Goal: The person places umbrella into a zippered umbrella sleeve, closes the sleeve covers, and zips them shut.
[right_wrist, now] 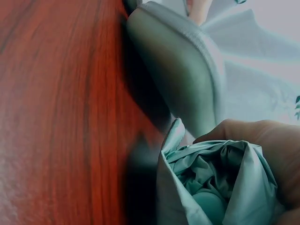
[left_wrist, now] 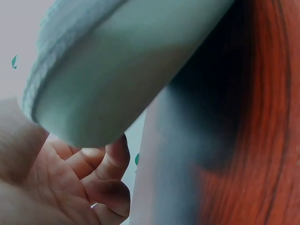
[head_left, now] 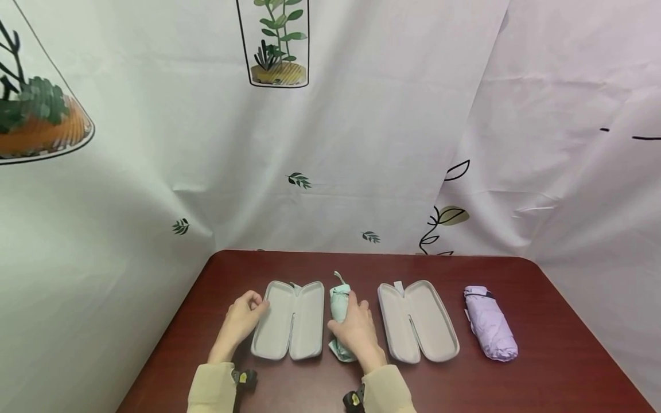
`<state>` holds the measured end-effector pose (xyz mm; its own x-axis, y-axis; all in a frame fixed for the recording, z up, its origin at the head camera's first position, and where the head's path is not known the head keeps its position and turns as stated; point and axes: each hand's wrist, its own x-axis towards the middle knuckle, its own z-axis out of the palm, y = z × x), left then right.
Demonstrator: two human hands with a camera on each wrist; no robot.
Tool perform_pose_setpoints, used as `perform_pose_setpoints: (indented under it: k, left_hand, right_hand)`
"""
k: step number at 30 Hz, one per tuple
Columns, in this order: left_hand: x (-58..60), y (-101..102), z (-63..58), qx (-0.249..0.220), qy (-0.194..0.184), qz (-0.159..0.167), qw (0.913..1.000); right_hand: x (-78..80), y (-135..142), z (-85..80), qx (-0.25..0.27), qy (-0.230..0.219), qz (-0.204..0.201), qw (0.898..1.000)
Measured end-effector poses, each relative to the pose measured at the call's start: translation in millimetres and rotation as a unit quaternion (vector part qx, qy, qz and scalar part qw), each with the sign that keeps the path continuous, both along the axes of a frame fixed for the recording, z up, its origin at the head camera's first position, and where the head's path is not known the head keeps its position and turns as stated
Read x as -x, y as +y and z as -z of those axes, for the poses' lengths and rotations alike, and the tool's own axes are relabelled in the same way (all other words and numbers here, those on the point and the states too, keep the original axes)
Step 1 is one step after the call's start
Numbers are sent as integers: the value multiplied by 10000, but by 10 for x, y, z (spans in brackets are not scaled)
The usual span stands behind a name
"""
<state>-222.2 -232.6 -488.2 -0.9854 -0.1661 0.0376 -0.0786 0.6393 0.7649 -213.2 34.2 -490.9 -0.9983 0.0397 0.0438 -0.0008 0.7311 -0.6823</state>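
A mint-green folding umbrella (head_left: pixel 339 303) with a short strap lies between two hard grey zip cases, both spread open. My right hand (head_left: pixel 359 331) grips it from above, thumb on its left side and fingers on its right. In the right wrist view, loose gathered cloth (right_wrist: pixel 253 197) shows at the umbrella's near end. My left hand (head_left: pixel 240 321) is beside the left case (head_left: pixel 275 324), its fingers loosely bent and their tips right at the outer rim. That case's end hides part of the left fingers (left_wrist: pixel 110 199) in the left wrist view.
The second open case (head_left: pixel 431 321) lies right of the right hand. Farther right is a lilac folding umbrella (head_left: pixel 490 326). All rest on a dark red wooden table (head_left: pixel 558 355), with a printed white cloth (head_left: pixel 361 143) hanging behind.
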Motion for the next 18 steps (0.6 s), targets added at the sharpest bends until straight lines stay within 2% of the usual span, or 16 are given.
perform_pose_setpoints:
  k: [9, 18]
  left_hand:
    - [5, -10, 8, 70, 24, 31, 10000]
    - [11, -9, 9, 78, 89, 57, 9999]
  right_hand:
    - [-65, 21, -160, -80, 371, -194, 9991]
    - [-186, -33, -417, 16, 330, -559, 9979]
